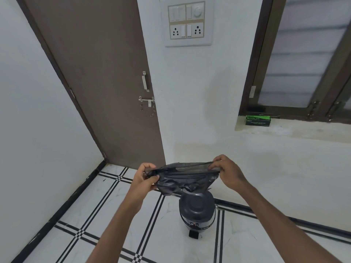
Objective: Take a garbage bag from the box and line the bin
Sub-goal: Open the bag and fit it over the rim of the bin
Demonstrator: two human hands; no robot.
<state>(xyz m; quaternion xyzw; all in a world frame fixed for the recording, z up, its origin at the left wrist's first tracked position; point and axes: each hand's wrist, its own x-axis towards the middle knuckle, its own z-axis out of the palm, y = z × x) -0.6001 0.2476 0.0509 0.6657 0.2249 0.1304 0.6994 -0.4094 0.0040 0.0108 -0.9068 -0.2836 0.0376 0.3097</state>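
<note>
Both forearms reach forward from the near edge toward the middle of the scene. Left hand (145, 178) pinches the left end of a black garbage bag (183, 177), fingers and thumb curled round the crumpled plastic. Right hand (227, 172) pinches the bag's right end, fingertips closed on the top edge. Between the hands the bag is stretched flat and wide, its lower part hanging in loose folds. Just below it, on the white tiled floor (95, 215) with black line patterns, stands a dark grey pedal bin (197, 213), its domed lid shut. Farther off to the right, a green box (258, 120) sits on the window sill (303, 130). A brown door (98, 73) stands far left, beside a white switch panel (187, 23) on the wall.
</note>
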